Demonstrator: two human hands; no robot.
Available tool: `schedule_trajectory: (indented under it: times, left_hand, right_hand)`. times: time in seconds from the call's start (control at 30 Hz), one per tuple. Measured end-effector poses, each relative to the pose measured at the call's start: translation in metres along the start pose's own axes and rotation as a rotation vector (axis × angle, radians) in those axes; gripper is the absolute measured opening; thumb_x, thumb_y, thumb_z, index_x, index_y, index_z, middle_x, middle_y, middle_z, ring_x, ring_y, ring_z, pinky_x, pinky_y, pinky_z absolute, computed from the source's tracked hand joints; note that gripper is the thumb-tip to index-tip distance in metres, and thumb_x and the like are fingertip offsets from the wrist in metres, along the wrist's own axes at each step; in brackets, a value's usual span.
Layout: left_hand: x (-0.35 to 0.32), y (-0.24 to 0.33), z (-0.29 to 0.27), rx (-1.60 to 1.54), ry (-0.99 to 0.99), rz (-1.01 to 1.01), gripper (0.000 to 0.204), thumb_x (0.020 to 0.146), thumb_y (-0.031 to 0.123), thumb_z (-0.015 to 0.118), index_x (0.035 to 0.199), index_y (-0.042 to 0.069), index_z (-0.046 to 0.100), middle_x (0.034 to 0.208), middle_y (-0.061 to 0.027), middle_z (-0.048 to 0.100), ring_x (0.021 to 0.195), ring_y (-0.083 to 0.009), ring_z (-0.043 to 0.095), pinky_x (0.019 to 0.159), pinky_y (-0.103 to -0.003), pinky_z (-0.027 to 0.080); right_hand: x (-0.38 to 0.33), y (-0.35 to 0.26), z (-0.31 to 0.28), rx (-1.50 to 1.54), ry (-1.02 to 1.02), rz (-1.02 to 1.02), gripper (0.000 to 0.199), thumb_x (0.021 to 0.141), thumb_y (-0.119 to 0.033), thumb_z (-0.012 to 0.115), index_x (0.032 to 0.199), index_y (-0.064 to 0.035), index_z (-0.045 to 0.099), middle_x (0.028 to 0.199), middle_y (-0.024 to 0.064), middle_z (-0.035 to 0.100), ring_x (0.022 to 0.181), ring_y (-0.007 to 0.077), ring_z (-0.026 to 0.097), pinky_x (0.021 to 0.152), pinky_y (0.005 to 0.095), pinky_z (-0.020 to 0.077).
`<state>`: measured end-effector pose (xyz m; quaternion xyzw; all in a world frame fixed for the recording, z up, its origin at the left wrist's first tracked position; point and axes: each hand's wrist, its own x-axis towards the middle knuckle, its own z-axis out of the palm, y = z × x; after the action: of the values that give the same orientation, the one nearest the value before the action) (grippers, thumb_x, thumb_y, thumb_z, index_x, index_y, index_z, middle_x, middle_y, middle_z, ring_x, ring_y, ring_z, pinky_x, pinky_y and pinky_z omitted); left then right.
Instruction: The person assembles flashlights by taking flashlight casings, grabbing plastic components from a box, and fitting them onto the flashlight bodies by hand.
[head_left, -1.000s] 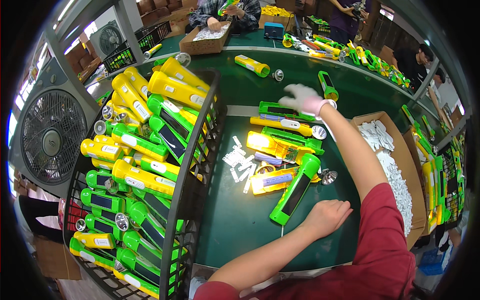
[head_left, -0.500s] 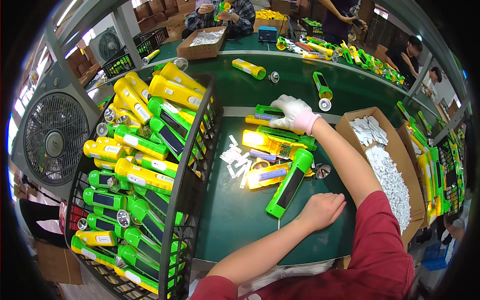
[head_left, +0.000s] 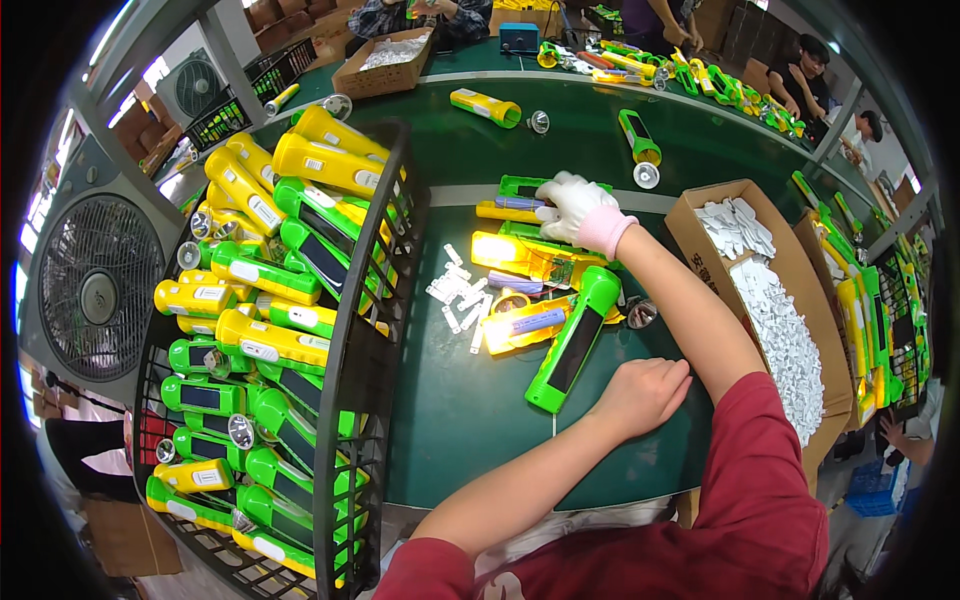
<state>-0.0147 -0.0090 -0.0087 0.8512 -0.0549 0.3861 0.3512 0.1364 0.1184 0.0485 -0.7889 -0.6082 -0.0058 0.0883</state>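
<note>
My right hand (head_left: 572, 207), in a white glove, reaches across the green table (head_left: 470, 420) and closes its fingers on an open green-and-yellow flashlight half (head_left: 515, 190) at the far end of a pile. The pile (head_left: 530, 262) holds several open flashlight halves, some lit up yellow. A whole green flashlight (head_left: 575, 340) lies in front of the pile, pointing toward me. My bare left hand (head_left: 642, 395) rests as a loose fist on the table just right of that flashlight's near end, holding nothing. Small white strips (head_left: 460, 295) lie scattered left of the pile.
A black wire basket (head_left: 372, 330) full of green and yellow flashlights stands at my left, with a fan (head_left: 95, 295) beyond it. A cardboard box (head_left: 700, 215) of white pieces stands at my right. Loose flashlights (head_left: 487, 105) lie farther back, where other people work.
My gloved right hand has moved left and slightly nearer, onto the flashlight half at the far end of the pile. My left hand has stayed by the green flashlight.
</note>
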Motion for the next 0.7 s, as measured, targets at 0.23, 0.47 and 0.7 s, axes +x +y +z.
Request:
schedule_trajectory:
  times: [0.23,0.47,0.7]
  left_hand:
    - [-0.001,0.000,0.000,-0.020,-0.035,0.002,0.012,0.076,0.012,0.060,0.080,0.004,0.051,0.063,-0.0094,0.053,0.059,-0.0266,0.056,0.054,-0.036,0.046]
    - [-0.003,-0.002,0.001,-0.013,-0.059,-0.022,0.013,0.075,0.011,0.059,0.084,0.004,0.053,0.065,-0.0096,0.054,0.060,-0.0268,0.057,0.055,-0.036,0.047]
    - [-0.001,-0.001,-0.003,-0.030,-0.040,-0.035,0.012,0.077,0.012,0.059,0.083,0.004,0.052,0.064,-0.0101,0.054,0.059,-0.0274,0.057,0.053,-0.036,0.046]
  right_hand:
    - [0.034,0.018,-0.009,0.095,-0.314,0.130,0.093,0.057,-0.049,0.075,0.128,-0.0005,0.038,0.120,0.0212,0.052,0.108,0.0321,0.054,0.092,0.0364,0.0431]
    - [0.049,0.018,-0.017,0.102,-0.281,0.084,0.066,0.058,-0.041,0.072,0.109,-0.0015,0.059,0.107,0.0178,0.061,0.100,0.0288,0.059,0.087,0.0337,0.0464]
    - [0.029,-0.006,-0.029,-0.023,-0.246,0.193,0.051,0.061,-0.034,0.073,0.102,-0.0068,0.061,0.103,0.0148,0.061,0.096,0.0298,0.059,0.083,0.0362,0.0477]
